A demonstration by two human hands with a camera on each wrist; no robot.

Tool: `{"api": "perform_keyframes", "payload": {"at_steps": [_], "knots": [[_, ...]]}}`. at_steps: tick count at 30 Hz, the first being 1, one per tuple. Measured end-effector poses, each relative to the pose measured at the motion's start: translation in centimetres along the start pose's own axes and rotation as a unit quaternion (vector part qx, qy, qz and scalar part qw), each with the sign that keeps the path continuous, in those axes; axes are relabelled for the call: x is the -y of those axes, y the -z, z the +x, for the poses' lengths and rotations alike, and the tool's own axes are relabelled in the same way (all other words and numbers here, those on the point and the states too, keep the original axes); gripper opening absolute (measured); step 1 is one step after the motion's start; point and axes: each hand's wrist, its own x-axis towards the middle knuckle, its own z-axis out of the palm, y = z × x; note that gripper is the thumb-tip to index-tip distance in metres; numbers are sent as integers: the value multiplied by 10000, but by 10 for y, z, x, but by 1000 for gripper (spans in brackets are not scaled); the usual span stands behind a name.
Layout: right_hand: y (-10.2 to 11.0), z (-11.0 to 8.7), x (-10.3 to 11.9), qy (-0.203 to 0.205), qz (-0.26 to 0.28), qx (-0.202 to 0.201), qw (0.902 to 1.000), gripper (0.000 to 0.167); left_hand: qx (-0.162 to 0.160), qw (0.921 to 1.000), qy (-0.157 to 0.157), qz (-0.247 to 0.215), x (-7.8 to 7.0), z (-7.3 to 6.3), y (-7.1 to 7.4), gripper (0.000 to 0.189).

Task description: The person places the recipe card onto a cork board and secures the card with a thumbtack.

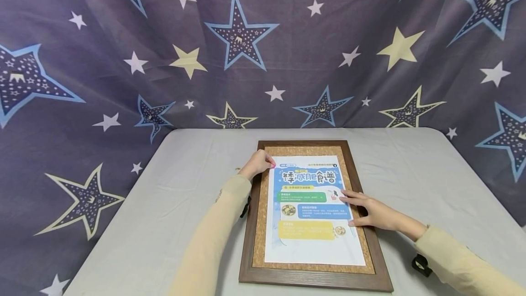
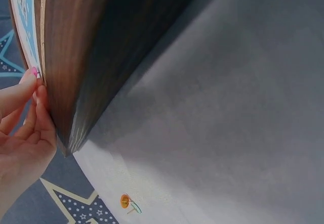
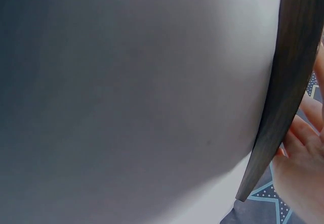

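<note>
Head view: your left hand [image 1: 258, 163] pinches a pink pin [image 1: 273, 165] at the poster's top left corner; your right hand [image 1: 371, 210] lies across the frame's right side, fingers spread and fairly straight, tips on the poster's right edge. The poster [image 1: 308, 251] lies on the cork [image 1: 260, 236], inside the frame [image 1: 249, 241], on the tabletop [image 1: 164, 195]. A black dot [image 1: 334, 165] near its top right corner looks like another pin. Main risk: if your right hand drags sideways while you press, the sheet could skew or wrinkle, or tear at the pin. Push at a slant and the pin may bend or hold poorly; too close to the edge and the paper could rip. Poster is thin, smooth, rectangular paper, printed blue, green and yellow; cork is tan and grainy; frame is brown and wood-like, with square corners. Tabletop cover is pale and matte; the curtain [image 1: 287, 17] behind is soft, star-printed cloth.

Left wrist view: your thumb and fingers close narrowly around the pink pin by the frame's inner edge. If your grip slips, the point could prick you. Loose pins [image 2: 125, 201] lie on the tabletop near the frame, one with a rounded orange head; a careless sleeve could scatter them or you could get jabbed. Frame side shows streaky grain.

Right wrist view: the dark frame hides your fingertips, so you can't tell their contact from here. Pressing unevenly on that side could shift the board.
</note>
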Motion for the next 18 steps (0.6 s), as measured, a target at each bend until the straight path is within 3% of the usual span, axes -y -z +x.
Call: {"api": "perform_keyframes", "payload": {"at_steps": [10,18], "knots": [[-1,0,-1,1,-23,-9,10000,68,-30,9999,126,-95,0,1,-1,12],[0,0,-2,62,-51,-28,10000,66,-43,10000,-10,-41,3,1,-3,13]]}}
